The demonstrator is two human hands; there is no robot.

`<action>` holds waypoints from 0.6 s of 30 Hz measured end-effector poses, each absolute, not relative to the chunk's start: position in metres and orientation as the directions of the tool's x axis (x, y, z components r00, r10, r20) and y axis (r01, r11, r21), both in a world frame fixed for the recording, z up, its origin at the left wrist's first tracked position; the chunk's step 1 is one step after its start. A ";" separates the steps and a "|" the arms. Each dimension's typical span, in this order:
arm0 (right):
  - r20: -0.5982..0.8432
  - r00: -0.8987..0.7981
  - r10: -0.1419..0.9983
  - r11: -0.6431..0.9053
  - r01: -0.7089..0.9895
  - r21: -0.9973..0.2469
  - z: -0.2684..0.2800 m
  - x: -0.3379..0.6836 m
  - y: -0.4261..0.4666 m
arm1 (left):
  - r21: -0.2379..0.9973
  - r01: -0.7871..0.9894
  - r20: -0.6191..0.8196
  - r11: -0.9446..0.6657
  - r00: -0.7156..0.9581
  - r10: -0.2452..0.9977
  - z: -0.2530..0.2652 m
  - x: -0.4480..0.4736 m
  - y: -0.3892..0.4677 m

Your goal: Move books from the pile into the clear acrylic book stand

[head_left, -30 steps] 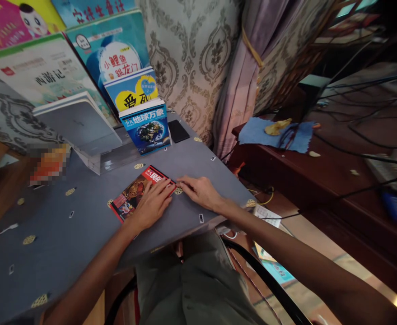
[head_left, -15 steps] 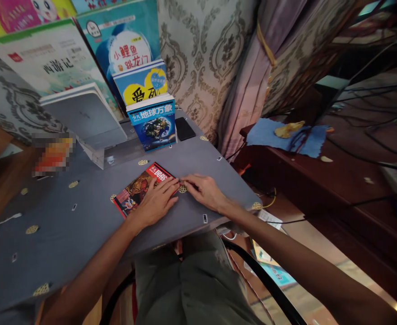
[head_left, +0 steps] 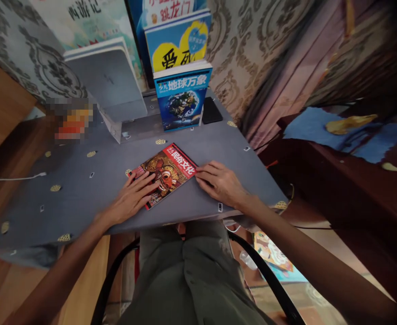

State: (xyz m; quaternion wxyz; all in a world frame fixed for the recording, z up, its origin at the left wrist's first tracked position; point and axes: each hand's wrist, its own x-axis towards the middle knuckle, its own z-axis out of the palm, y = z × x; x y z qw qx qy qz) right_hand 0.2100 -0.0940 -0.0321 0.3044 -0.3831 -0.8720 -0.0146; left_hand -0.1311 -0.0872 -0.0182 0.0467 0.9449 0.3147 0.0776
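A thin red-topped book (head_left: 181, 162) with a painted mask on its cover lies closed and slanted on the grey tablecloth in front of me. My left hand (head_left: 133, 196) rests flat across its lower left part, fingers spread and covering some of the cover. At the book's right corner, my right hand (head_left: 218, 181) has its fingertips and thumb on the edge, seemingly pinching it; the exact contact is partly hidden.
Beyond the book stands a blue book with a globe (head_left: 184, 106), with a yellow-and-blue book (head_left: 178, 43) behind it. A grey stand-like panel (head_left: 108, 85) is at left. A black phone-like slab (head_left: 212, 110) lies behind at right. A white cable (head_left: 22, 178) crosses the left side.
My left hand has slid left toward the book's lower left, uncovering the mask and more of the title. My right hand stays by the right corner. The camera view has tilted down.
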 end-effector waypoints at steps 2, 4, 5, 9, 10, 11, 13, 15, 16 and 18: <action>0.527 -0.525 0.669 0.693 0.696 -0.187 -0.033 0.210 -0.095 | 0.106 0.622 0.085 -0.776 0.771 0.631 -0.019 -0.132 -0.091; 0.504 -0.514 0.694 0.666 0.724 -0.179 -0.034 0.210 -0.095 | 0.077 0.638 0.040 -0.766 0.766 0.642 -0.017 -0.126 -0.093; 0.489 -0.503 0.712 0.647 0.741 -0.181 -0.034 0.211 -0.095 | 0.062 0.638 0.021 -0.767 0.768 0.640 -0.015 -0.121 -0.093; 0.411 -0.450 0.793 0.558 0.808 -0.191 -0.033 0.215 -0.083 | 0.020 0.636 -0.007 -0.771 0.771 0.636 -0.011 -0.088 -0.098; 0.389 -0.435 0.812 0.534 0.823 -0.195 -0.032 0.216 -0.077 | 0.015 0.655 0.000 -0.756 0.756 0.655 -0.012 -0.076 -0.099; 0.365 -0.422 0.830 0.513 0.835 -0.201 -0.030 0.217 -0.068 | 0.013 0.681 0.011 -0.733 0.732 0.681 -0.013 -0.064 -0.101; 0.322 -0.383 0.866 0.463 0.856 -0.227 -0.026 0.218 -0.049 | 0.017 0.742 0.049 -0.670 0.669 0.742 -0.015 -0.038 -0.103; 0.275 -0.371 0.887 0.440 0.859 -0.261 -0.022 0.218 -0.030 | 0.038 0.779 0.078 -0.625 0.622 0.779 -0.018 -0.015 -0.105; 0.258 -0.371 0.892 0.436 0.858 -0.272 -0.021 0.218 -0.022 | 0.054 0.787 0.087 -0.615 0.610 0.788 -0.019 -0.007 -0.106; 0.248 -0.364 0.898 0.427 0.856 -0.292 -0.021 0.216 -0.014 | 0.100 0.778 0.100 -0.620 0.612 0.785 -0.020 0.002 -0.106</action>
